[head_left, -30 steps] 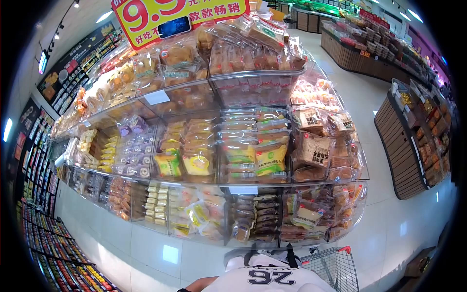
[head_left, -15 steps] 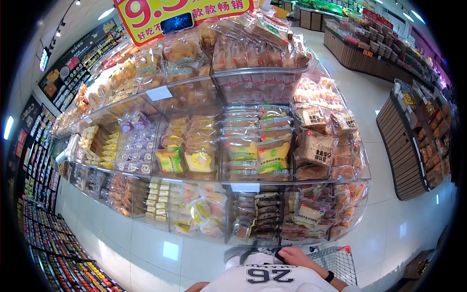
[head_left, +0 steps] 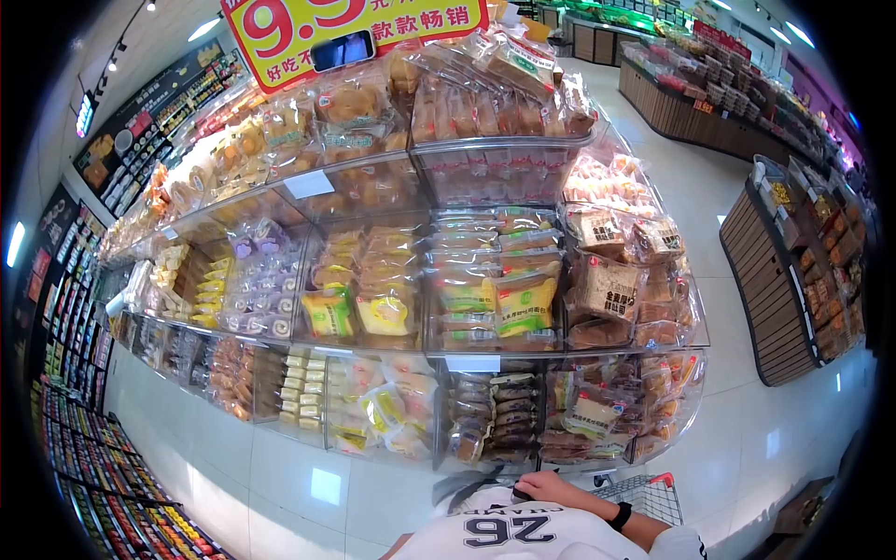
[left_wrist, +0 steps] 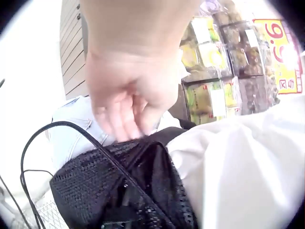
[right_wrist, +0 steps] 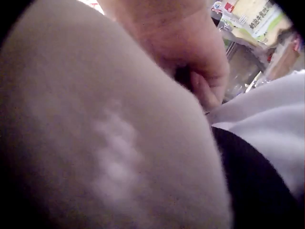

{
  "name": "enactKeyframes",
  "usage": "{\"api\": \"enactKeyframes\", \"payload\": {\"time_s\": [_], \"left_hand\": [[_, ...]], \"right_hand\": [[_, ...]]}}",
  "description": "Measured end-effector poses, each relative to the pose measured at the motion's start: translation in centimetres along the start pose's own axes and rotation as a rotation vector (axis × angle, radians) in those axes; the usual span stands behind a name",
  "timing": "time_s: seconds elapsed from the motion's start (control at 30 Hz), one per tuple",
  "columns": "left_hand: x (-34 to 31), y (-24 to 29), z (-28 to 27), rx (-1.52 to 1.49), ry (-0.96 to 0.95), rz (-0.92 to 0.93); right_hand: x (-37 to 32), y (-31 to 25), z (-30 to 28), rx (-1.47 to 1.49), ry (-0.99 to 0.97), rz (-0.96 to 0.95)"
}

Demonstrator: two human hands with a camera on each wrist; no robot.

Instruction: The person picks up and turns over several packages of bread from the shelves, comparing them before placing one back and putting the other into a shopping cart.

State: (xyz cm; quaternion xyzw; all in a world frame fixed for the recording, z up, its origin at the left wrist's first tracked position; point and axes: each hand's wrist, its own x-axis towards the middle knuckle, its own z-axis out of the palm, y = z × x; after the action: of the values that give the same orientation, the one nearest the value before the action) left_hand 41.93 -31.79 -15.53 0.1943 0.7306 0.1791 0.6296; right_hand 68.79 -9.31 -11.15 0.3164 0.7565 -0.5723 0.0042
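Observation:
My right hand (head_left: pixel 549 487) is in front of my white shirt (head_left: pixel 513 532), with its fingers curled round a black strap (head_left: pixel 520 495). In the right wrist view the same hand (right_wrist: pixel 190 57) has bent fingers around something dark. The left hand (left_wrist: pixel 128 105) hangs in the left wrist view over a black mesh bag (left_wrist: pixel 90 183), fingers bent down and tips right at the bag's top edge. Those fingertips are partly hidden there, and I cannot tell if they pinch it. A thin black cord (left_wrist: pixel 62 123) loops across the bag.
A tiered clear display (head_left: pixel 485 364) of packaged breads stands ahead, with yellow-green packs (head_left: pixel 527 303) in its middle. A red-handled shopping cart (head_left: pixel 653 499) is at my right. Farther right is a slatted wooden stand (head_left: pixel 770 280); stocked shelves (head_left: pixel 103 467) line the left.
My right hand has come into the head view from the right and moved a little left across the shirt front to the black strap. The display looks the same.

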Motion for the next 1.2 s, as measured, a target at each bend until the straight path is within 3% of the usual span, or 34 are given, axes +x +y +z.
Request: {"api": "enactKeyframes", "payload": {"time_s": [0.53,0.77,0.87,0.93,0.97,1.0,1.07,1.13,1.2], "left_hand": [[0.9,-2.0,0.1,-0.019,0.176,0.045],[1.1,-6.6,-2.1,0.05,0.354,0.087],[2.5,-10.9,-5.1,0.586,0.508,0.493],[3.8,-12.1,-6.4,0.629,0.528,0.601],[0.0,-3.8,-4.4,0.203,0.373,0.35],[-3.9,4.4,-2.4,-0.223,0.336,0.082],[-1.6,7.0,-3.3,-0.207,0.306,0.347],[-2.7,13.6,-3.9,-0.153,0.36,0.594],[-7.8,21.8,-4.0,-0.056,0.408,0.995]], "right_hand": [[0.0,0.7,0.0,-0.045,-0.108,-0.017],[0.1,1.7,1.5,0.004,-0.107,-0.109],[0.3,2.0,1.3,-0.006,-0.104,-0.092],[-0.5,1.7,0.7,0.056,-0.132,-0.037],[-0.5,1.9,0.7,0.048,-0.141,-0.061],[-0.3,2.0,0.6,0.077,-0.194,0.031],[-0.2,2.5,0.4,0.137,-0.293,0.219],[-0.3,3.3,-0.3,0.075,-0.01,0.124],[-0.2,4.3,-1.4,0.011,0.199,0.115]]}}
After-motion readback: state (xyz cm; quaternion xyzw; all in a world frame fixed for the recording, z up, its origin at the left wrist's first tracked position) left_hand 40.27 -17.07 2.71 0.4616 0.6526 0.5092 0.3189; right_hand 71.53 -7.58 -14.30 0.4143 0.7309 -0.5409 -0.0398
